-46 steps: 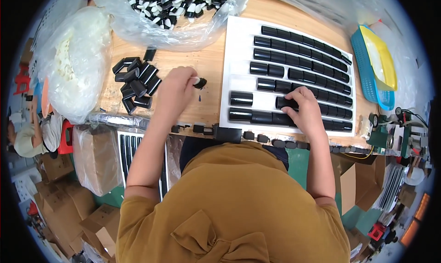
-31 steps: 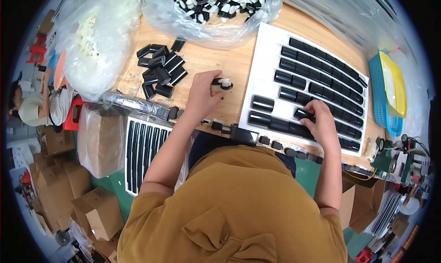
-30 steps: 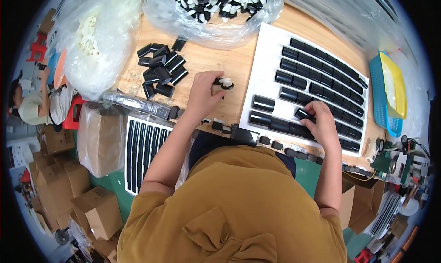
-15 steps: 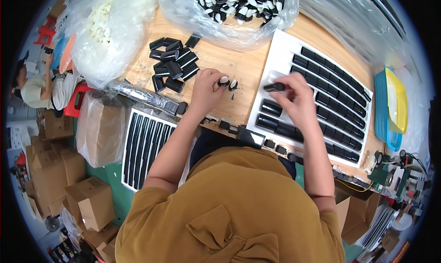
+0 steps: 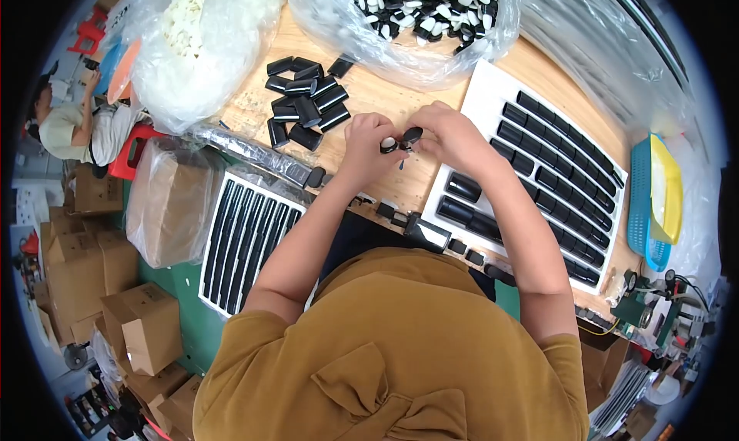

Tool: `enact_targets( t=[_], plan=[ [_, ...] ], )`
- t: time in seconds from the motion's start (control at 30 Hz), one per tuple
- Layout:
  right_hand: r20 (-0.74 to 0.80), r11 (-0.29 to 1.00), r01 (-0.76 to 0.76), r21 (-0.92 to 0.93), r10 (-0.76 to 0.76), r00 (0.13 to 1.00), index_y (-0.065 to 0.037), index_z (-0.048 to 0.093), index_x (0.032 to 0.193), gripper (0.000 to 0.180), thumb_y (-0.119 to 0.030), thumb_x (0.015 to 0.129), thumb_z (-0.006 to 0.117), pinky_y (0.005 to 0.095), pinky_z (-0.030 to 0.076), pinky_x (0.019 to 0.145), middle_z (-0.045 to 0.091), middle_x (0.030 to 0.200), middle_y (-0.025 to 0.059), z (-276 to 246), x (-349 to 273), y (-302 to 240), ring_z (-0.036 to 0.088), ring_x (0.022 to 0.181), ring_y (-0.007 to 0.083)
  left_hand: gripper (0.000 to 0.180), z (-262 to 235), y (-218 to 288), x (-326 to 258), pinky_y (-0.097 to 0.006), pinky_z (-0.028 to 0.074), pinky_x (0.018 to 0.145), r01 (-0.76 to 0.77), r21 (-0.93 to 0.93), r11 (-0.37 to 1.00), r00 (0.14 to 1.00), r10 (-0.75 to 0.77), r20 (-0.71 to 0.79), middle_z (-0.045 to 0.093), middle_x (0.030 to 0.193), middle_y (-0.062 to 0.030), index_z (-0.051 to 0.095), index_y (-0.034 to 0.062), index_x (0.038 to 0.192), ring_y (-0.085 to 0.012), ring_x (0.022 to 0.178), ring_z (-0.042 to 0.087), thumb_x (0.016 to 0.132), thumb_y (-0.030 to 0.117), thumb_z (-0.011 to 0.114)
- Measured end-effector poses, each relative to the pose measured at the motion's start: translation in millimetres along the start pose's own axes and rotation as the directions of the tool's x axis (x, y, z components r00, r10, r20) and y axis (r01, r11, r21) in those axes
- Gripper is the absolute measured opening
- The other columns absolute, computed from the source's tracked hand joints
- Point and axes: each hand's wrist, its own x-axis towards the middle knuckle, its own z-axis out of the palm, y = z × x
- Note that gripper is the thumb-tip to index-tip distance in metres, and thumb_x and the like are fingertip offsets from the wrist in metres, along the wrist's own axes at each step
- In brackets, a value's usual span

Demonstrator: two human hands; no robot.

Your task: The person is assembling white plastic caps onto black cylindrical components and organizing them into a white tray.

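Left hand: the left hand is pinching a small black-and-white cap between thumb and fingers, over the desk; the cap is showing its pale face upward.
Right hand: the right hand is gripping a dark tube-like piece by the fingertips; the piece is turning a dark oval end toward the camera and is sitting just beside the cap; whether the two are touching cannot be told.
Loose pile: black tubes are lying in a jumble beyond the left hand, some overlapping.
White tray: a white tray is resting on the desk at the right, carrying rows of black tubes; the right forearm is crossing above it and hiding part of the rows.
Plastic bags: an open clear bag is holding many black and white caps at the far side; another bag is holding off-white pieces at the far left.
Baskets: a yellow basket is sitting in a blue basket, right of the tray.
Below the desk: a second filled tray is leaning near a plastic-wrapped carton.
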Motion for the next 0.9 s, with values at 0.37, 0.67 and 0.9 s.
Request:
enact_targets(
  t=[0.37, 0.67, 0.9],
  plan=[
    [-0.173, 1.0, 0.011, 0.001, -0.011, 0.985, -0.011, 0.071, 0.098, 0.028, -0.007, 0.071, 0.078, 0.0391, 0.05, 0.082, 0.067, 0.086, 0.0059, 22, -11, 13, 0.059, 0.092, 0.0279, 0.028, -3, 3, 3, -0.041, 0.034, 0.097, 0.003, -0.043, 0.999, 0.999, -0.001, 0.042, 0.059, 0.102, -0.0021, 0.072, 0.0135, 0.089, -0.0256, 0.111, 0.05, 0.063, 0.01, 0.084],
    [-0.211, 0.996, 0.034, 0.081, -0.016, 0.977, -0.012, 0.073, 0.088, 0.021, -0.009, 0.068, 0.08, 0.0373, 0.047, 0.079, 0.066, 0.081, 0.0039, 29, -10, 19, 0.056, 0.087, 0.0264, 0.027, 20, 29, 87, -0.048, 0.035, 0.097, -0.062, 0.005, 0.998, 0.995, 0.062, -0.081, 0.059, 0.109, -0.012, 0.067, 0.0073, 0.105, -0.031, 0.113, 0.049, 0.093, 0.031, 0.059],
    [-0.309, 0.991, 0.132, -0.005, -0.127, 0.943, -0.014, 0.074, 0.086, 0.021, -0.014, 0.066, 0.081, 0.0392, 0.043, 0.078, 0.064, 0.083, 0.0006, 35, -12, 28, 0.055, 0.087, 0.0258, 0.029, 37, 26, 82, -0.048, 0.028, 0.099, -0.127, 0.187, 0.974, 0.982, 0.15, -0.113, 0.056, 0.114, -0.0115, 0.062, 0.0099, 0.111, -0.0319, 0.115, 0.044, 0.099, 0.032, 0.049]
  ],
)
